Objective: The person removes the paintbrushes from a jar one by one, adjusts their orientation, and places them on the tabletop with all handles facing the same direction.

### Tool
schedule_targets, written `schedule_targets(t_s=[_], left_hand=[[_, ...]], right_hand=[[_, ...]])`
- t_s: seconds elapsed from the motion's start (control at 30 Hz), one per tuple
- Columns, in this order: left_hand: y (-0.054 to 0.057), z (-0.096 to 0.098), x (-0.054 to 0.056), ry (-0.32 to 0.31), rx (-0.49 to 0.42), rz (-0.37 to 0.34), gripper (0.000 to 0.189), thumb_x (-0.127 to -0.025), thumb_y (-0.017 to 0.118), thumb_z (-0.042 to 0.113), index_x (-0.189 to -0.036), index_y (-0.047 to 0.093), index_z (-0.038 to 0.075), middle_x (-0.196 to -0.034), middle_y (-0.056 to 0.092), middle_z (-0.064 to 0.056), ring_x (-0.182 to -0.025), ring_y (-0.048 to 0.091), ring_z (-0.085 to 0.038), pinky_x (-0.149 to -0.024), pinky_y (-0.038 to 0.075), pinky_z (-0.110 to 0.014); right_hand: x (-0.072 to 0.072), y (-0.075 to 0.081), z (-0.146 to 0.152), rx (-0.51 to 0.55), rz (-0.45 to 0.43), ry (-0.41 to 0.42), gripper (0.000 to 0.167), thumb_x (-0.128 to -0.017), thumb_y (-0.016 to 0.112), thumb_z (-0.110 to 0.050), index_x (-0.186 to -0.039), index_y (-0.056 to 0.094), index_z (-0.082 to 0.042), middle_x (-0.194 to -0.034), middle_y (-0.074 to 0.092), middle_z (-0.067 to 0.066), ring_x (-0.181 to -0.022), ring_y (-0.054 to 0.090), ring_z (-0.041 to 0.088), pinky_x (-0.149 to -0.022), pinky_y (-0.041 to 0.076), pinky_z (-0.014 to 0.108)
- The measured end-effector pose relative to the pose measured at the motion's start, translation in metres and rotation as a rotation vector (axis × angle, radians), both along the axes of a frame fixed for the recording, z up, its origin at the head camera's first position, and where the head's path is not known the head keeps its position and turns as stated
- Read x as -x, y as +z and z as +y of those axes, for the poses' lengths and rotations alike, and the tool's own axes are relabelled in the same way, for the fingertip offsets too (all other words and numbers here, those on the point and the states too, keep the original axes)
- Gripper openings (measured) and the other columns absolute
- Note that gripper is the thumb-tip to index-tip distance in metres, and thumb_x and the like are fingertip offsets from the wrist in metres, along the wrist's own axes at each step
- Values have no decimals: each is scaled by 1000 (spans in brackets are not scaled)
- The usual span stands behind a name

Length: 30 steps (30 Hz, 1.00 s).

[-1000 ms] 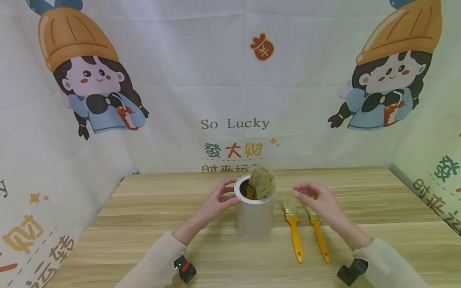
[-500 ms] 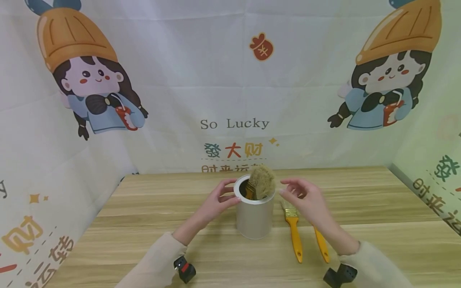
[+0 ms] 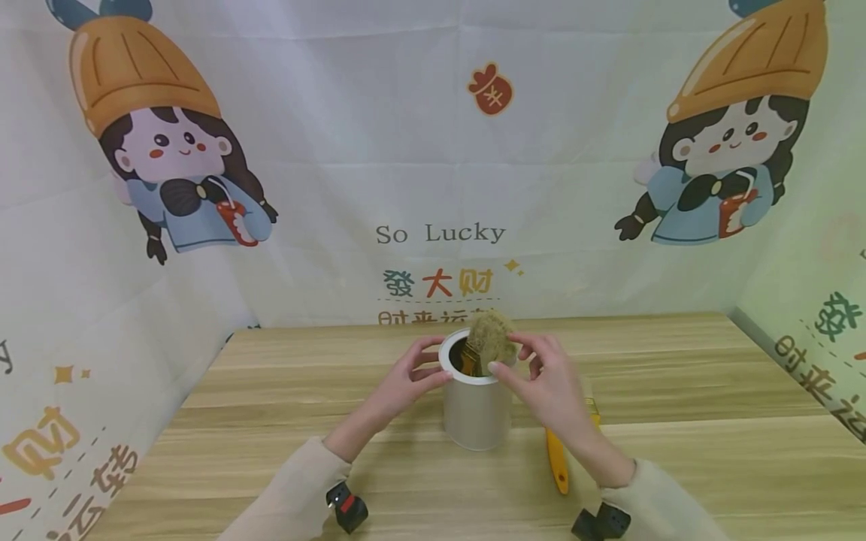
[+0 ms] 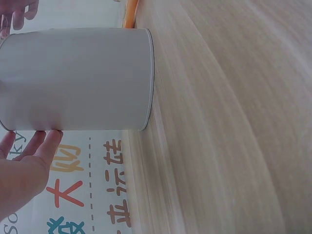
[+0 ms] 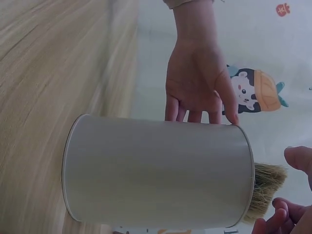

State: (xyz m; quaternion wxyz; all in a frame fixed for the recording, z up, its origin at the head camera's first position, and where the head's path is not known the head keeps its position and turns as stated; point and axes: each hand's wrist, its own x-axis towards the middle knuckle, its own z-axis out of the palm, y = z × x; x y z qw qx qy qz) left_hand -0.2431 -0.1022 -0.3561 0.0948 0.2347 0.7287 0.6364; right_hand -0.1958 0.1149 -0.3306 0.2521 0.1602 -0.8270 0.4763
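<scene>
A grey can [image 3: 477, 413] with a white rim stands upright on the table. From its mouth sticks a bushy clump of pale bristles [image 3: 491, 340]; beside it inside the can shows a paintbrush with an orange handle [image 3: 468, 364]. My left hand [image 3: 407, 378] holds the can's left side near the rim, thumb in front and fingers behind. My right hand [image 3: 549, 382] is at the bristles, thumb on the near side and forefinger on the far side. In the right wrist view, a gap shows between that thumb [image 5: 298, 157] and the bristles [image 5: 265, 187].
Right of the can lies a paintbrush with an orange handle [image 3: 557, 460], its bristle end hidden by my right hand. A second paintbrush [image 3: 593, 409] is mostly covered by my forearm. Behind the wooden table [image 3: 304, 353] hangs a printed cloth [image 3: 325, 188].
My right hand has moved left from above the loose paintbrushes to the bristles at the can's mouth, covering more of those paintbrushes. The left hand and the can have not moved.
</scene>
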Motion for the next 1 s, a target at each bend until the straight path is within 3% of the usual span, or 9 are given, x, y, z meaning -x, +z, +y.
schedule_targets(t_s=[0.13, 0.2, 0.37, 0.6, 1.0], left_hand=[[12, 2, -10, -2, 12, 4, 52, -87, 55, 4, -132, 30, 2, -126, 37, -25, -112, 43, -36, -91, 38, -41], [10, 2, -10, 0, 8, 8, 51, -87, 55, 7, -132, 30, 4, -127, 37, -24, -112, 43, -36, -91, 38, -41], [-5, -1, 2, -5, -13, 9, 53, -86, 58, 11, -132, 32, 9, -127, 37, -23, -112, 43, -34, -91, 38, -40], [-4, 0, 2, -7, -7, 1, 53, -87, 56, 9, -133, 30, 9, -129, 35, -23, -113, 42, -35, -91, 38, -41], [-5, -1, 2, 4, -18, 16, 53, -85, 60, 15, -131, 34, 11, -125, 40, -21, -111, 44, -33, -90, 39, -39]], right_hand=[[1, -2, -4, -8, -40, -32, 46, -72, 74, -27, -108, 59, -4, -82, 42, 5, -60, 35, 16, -51, 31, 24], [1, -2, -5, -2, -53, -40, 47, -72, 74, -29, -108, 58, -5, -82, 41, 6, -62, 35, 17, -52, 30, 25], [2, -3, -8, 0, -81, -57, 49, -71, 73, -35, -108, 56, -7, -84, 40, 7, -68, 36, 21, -55, 31, 28], [4, -3, -11, -41, -82, -91, 44, -72, 72, -36, -102, 55, -9, -86, 42, 7, -71, 37, 18, -56, 33, 29], [6, -3, -10, -68, -29, -85, 31, -73, 72, -32, -90, 58, -9, -86, 44, 3, -78, 42, 23, -58, 34, 29]])
